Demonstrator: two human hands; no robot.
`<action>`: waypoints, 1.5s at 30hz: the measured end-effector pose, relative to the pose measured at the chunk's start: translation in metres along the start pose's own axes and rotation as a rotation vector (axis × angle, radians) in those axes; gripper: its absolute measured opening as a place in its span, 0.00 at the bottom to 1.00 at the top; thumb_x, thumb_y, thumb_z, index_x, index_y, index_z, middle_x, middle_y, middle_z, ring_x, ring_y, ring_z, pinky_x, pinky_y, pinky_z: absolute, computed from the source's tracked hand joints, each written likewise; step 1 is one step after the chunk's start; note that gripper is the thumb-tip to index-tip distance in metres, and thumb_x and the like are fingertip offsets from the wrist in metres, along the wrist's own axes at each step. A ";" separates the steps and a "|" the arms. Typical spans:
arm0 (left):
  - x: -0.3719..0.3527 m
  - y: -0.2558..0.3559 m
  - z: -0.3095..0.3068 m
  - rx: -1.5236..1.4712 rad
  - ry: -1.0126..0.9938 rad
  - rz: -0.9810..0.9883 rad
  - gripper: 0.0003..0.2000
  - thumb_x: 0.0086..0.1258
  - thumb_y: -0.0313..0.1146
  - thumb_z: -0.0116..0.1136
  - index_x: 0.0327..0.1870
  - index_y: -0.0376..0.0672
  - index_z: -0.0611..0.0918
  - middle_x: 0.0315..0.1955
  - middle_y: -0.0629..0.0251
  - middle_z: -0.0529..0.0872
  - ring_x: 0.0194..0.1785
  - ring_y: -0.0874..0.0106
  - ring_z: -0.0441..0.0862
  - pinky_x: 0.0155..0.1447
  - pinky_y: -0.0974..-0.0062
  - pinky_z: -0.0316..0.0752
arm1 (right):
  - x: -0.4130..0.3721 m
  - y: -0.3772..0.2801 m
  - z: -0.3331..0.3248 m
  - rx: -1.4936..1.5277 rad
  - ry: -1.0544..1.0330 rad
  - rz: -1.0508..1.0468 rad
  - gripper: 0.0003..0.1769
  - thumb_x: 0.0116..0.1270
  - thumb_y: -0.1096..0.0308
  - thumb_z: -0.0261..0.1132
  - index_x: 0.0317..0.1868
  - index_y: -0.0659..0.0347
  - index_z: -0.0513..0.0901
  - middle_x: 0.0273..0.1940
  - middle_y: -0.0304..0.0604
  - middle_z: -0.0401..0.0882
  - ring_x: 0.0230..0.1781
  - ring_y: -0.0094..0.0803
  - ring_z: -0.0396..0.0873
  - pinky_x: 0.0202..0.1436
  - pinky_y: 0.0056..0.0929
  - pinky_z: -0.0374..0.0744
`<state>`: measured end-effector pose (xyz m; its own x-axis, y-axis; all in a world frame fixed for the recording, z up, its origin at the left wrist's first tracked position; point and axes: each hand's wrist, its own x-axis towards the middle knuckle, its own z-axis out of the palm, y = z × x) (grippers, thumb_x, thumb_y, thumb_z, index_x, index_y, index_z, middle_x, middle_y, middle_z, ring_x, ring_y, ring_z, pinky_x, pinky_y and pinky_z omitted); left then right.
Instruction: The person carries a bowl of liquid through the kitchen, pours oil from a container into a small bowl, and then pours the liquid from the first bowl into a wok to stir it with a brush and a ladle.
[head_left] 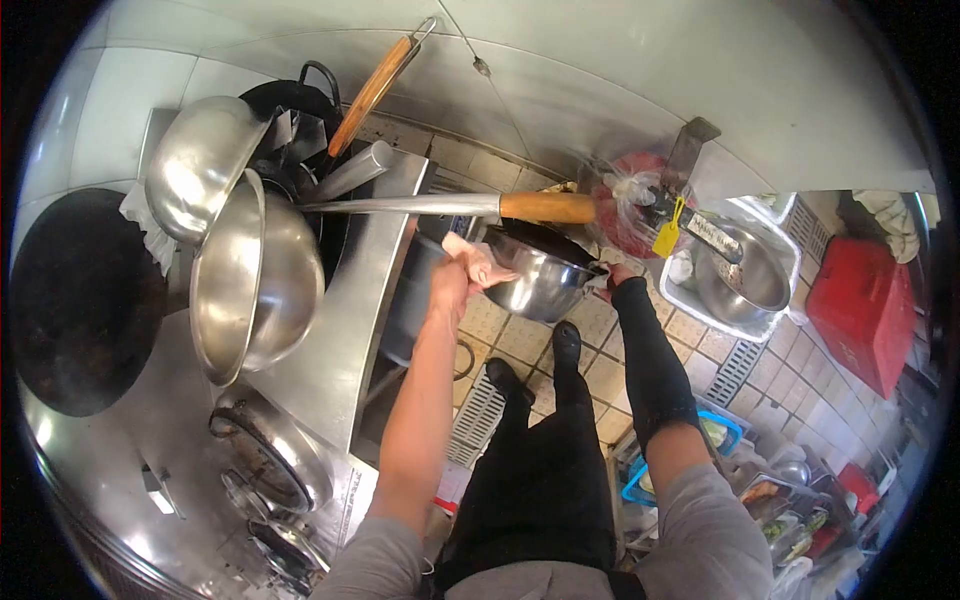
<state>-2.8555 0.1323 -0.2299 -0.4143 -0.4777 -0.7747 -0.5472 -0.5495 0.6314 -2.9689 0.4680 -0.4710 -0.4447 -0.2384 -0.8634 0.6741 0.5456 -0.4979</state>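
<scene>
A shiny steel pot (535, 290) with a dark interior hangs between my hands over the tiled floor. My left hand (450, 285) is closed at its left side, with a pale pink cloth (482, 264) between the fingers and the rim. At the right edge, my right hand (620, 276) grips the pot; a bit of pale cloth seems to be under the fingers. A long tool with a wooden handle (545, 207) reaches out from the counter just above the pot, its far end hidden among the basins. What the pot contains is not clear.
Steel basins (290, 290) and a black wok (88, 300) crowd the left, beside a steel counter (365, 300). Right of the pot are a white crate (740, 318) holding a steel bowl (755, 275), and a red container (862, 315). A floor drain grate (478, 415) lies near my feet.
</scene>
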 end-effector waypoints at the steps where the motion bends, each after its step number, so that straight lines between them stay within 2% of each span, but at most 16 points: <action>1: -0.012 -0.006 -0.005 -0.007 -0.014 0.008 0.12 0.82 0.31 0.49 0.55 0.31 0.79 0.44 0.57 0.86 0.40 0.69 0.87 0.40 0.69 0.85 | 0.019 0.009 0.001 0.441 0.058 0.155 0.11 0.67 0.64 0.69 0.42 0.62 0.81 0.28 0.33 0.77 0.29 0.31 0.80 0.35 0.29 0.83; 3: -0.036 -0.036 -0.023 0.065 -0.059 -0.021 0.14 0.84 0.34 0.49 0.59 0.32 0.76 0.47 0.59 0.85 0.47 0.70 0.85 0.48 0.68 0.84 | 0.026 0.007 0.004 1.058 0.150 0.252 0.09 0.70 0.64 0.67 0.37 0.61 0.80 0.29 0.35 0.77 0.29 0.34 0.80 0.35 0.30 0.84; 7: -0.099 -0.108 -0.060 0.067 -0.111 -0.223 0.14 0.84 0.36 0.50 0.56 0.34 0.80 0.47 0.61 0.85 0.46 0.70 0.86 0.48 0.68 0.84 | -0.010 -0.011 -0.001 1.499 0.079 0.108 0.12 0.76 0.64 0.61 0.32 0.58 0.76 0.28 0.40 0.77 0.28 0.36 0.79 0.37 0.31 0.85; 9: -0.119 -0.161 -0.087 0.034 -0.216 -0.292 0.14 0.81 0.37 0.55 0.58 0.37 0.80 0.46 0.64 0.86 0.47 0.71 0.86 0.48 0.68 0.84 | -0.012 0.026 -0.011 1.264 0.070 -0.103 0.13 0.77 0.61 0.61 0.33 0.58 0.76 0.28 0.40 0.77 0.29 0.35 0.79 0.41 0.32 0.84; 11: -0.152 -0.183 -0.099 -0.061 -0.325 -0.289 0.14 0.80 0.40 0.58 0.55 0.38 0.81 0.43 0.63 0.87 0.41 0.69 0.88 0.44 0.67 0.86 | -0.062 0.013 0.000 1.242 0.060 -0.123 0.15 0.79 0.52 0.59 0.55 0.49 0.81 0.24 0.36 0.75 0.28 0.31 0.78 0.37 0.33 0.83; 12: -0.166 -0.189 -0.108 -0.051 -0.411 -0.264 0.15 0.80 0.40 0.58 0.55 0.38 0.81 0.43 0.63 0.87 0.42 0.69 0.88 0.45 0.67 0.87 | -0.098 0.002 0.004 1.145 0.041 -0.127 0.19 0.80 0.55 0.56 0.66 0.49 0.77 0.33 0.36 0.83 0.27 0.31 0.77 0.41 0.33 0.82; 14: -0.199 -0.181 -0.109 -0.105 -0.379 -0.381 0.14 0.81 0.39 0.58 0.57 0.39 0.81 0.45 0.64 0.87 0.45 0.71 0.88 0.49 0.69 0.86 | -0.158 0.006 -0.001 1.108 -0.179 -0.298 0.21 0.81 0.62 0.54 0.71 0.52 0.74 0.63 0.39 0.81 0.49 0.32 0.83 0.58 0.32 0.81; 15: -0.218 -0.168 -0.106 -0.123 -0.403 -0.385 0.14 0.81 0.39 0.58 0.57 0.40 0.81 0.45 0.65 0.87 0.46 0.72 0.87 0.50 0.70 0.85 | -0.161 0.037 -0.009 1.137 -0.238 -0.350 0.22 0.80 0.64 0.56 0.71 0.55 0.73 0.64 0.39 0.81 0.61 0.32 0.80 0.64 0.32 0.79; 23: -0.257 -0.136 -0.107 -0.169 -0.774 -0.271 0.19 0.81 0.40 0.59 0.64 0.39 0.78 0.51 0.66 0.86 0.52 0.76 0.86 0.54 0.75 0.82 | -0.437 0.041 -0.035 1.157 -0.229 -0.617 0.26 0.80 0.63 0.55 0.75 0.60 0.71 0.73 0.43 0.74 0.71 0.40 0.74 0.74 0.45 0.73; 25: -0.267 -0.123 -0.102 -0.187 -0.863 -0.247 0.21 0.82 0.39 0.57 0.69 0.38 0.74 0.56 0.64 0.85 0.55 0.75 0.85 0.57 0.73 0.82 | -0.431 0.100 -0.077 0.922 -0.109 -0.541 0.27 0.79 0.64 0.56 0.76 0.58 0.71 0.70 0.45 0.77 0.68 0.42 0.77 0.71 0.45 0.76; 33: -0.292 -0.106 -0.093 -0.431 -1.077 -0.151 0.19 0.81 0.42 0.54 0.63 0.39 0.78 0.52 0.63 0.85 0.53 0.69 0.85 0.60 0.65 0.81 | -0.455 0.085 -0.075 1.234 -0.133 -0.690 0.31 0.76 0.68 0.58 0.78 0.53 0.68 0.69 0.41 0.78 0.64 0.35 0.80 0.71 0.41 0.76; 34: -0.295 -0.094 -0.091 -0.483 -1.292 -0.131 0.18 0.81 0.45 0.53 0.58 0.39 0.81 0.48 0.62 0.86 0.49 0.68 0.84 0.57 0.65 0.82 | -0.466 0.076 -0.070 1.211 -0.005 -0.741 0.33 0.76 0.68 0.58 0.80 0.56 0.64 0.75 0.41 0.71 0.73 0.33 0.71 0.78 0.37 0.66; 36: -0.296 -0.096 -0.088 -0.432 -1.152 -0.111 0.20 0.81 0.44 0.50 0.58 0.36 0.80 0.46 0.60 0.86 0.48 0.65 0.85 0.52 0.63 0.82 | -0.457 0.091 -0.084 1.183 0.185 -0.770 0.35 0.77 0.67 0.60 0.80 0.67 0.60 0.81 0.42 0.60 0.84 0.28 0.51 0.86 0.30 0.46; 37: -0.319 -0.081 -0.077 -0.375 -0.844 -0.181 0.22 0.81 0.45 0.50 0.64 0.36 0.77 0.48 0.58 0.86 0.48 0.63 0.85 0.52 0.61 0.83 | -0.476 0.068 -0.085 1.260 0.253 -0.774 0.30 0.78 0.68 0.60 0.77 0.64 0.66 0.76 0.41 0.69 0.77 0.29 0.65 0.82 0.30 0.58; 41: -0.303 -0.076 -0.056 -0.560 -0.949 -0.210 0.34 0.79 0.53 0.52 0.78 0.40 0.65 0.74 0.53 0.71 0.76 0.54 0.68 0.80 0.50 0.62 | -0.445 0.111 -0.166 1.248 0.465 -0.600 0.22 0.78 0.63 0.61 0.66 0.65 0.78 0.60 0.41 0.84 0.57 0.30 0.82 0.63 0.30 0.78; 45: -0.303 -0.070 0.001 -0.423 -0.799 -0.200 0.30 0.78 0.46 0.58 0.74 0.36 0.69 0.68 0.53 0.78 0.70 0.56 0.76 0.75 0.52 0.69 | -0.383 0.125 -0.262 1.140 0.733 -0.411 0.19 0.78 0.57 0.60 0.53 0.65 0.86 0.44 0.48 0.89 0.41 0.38 0.86 0.46 0.40 0.83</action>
<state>-2.6926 0.3157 -0.0394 -0.8052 0.1810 -0.5647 -0.4165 -0.8505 0.3211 -2.8685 0.8385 -0.1809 -0.6860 0.4380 -0.5810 0.3663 -0.4820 -0.7959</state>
